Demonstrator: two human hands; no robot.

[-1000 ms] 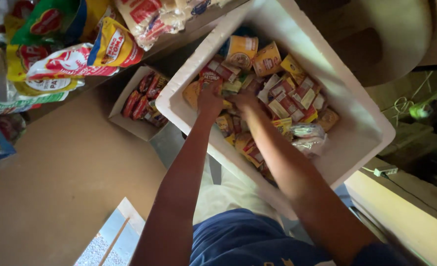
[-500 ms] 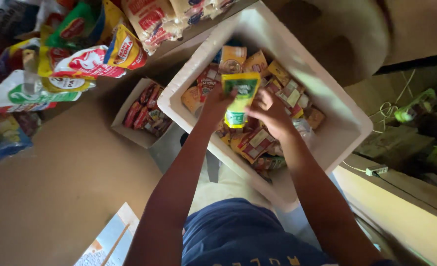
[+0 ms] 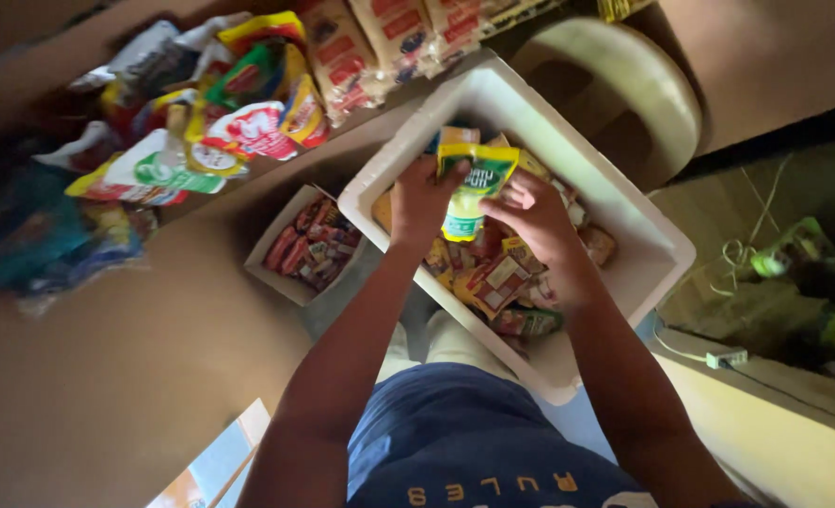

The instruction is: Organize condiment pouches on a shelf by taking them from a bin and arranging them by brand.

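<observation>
1. Over the white foam box (image 3: pixel 667 249), which rests on my lap, both my hands are lifted a little above the goods inside.
2. My left hand (image 3: pixel 424 199) and my right hand (image 3: pixel 533 214) grasp together one green and yellow pouch (image 3: pixel 471 186); the left holds its left edge, the right holds its right side, fingers closed on it.
3. The pouch stands nearly upright between the hands, above the far part of the box, and I judge it is clear of the other packets.
4. Below it the box is filled with many small packets (image 3: pixel 493 282) in yellow, red and orange, lying loose and mixed.
5. To the left of the box, a smaller open carton (image 3: pixel 269 256) with red packets sits on the brown surface (image 3: pixel 107 395), close to the box but I cannot tell if they touch.
6. Further left, colourful snack bags (image 3: pixel 201 141) are heaped along the surface's far edge.
7. As I judge it, the step in hand is picking and sorting: one pouch is taken out and is being looked at.
8. For the next move I think a steady hold is needed, because the pouch looks soft and can bend, and the box on my lap must not tip while I shift the pouch aside.
</observation>
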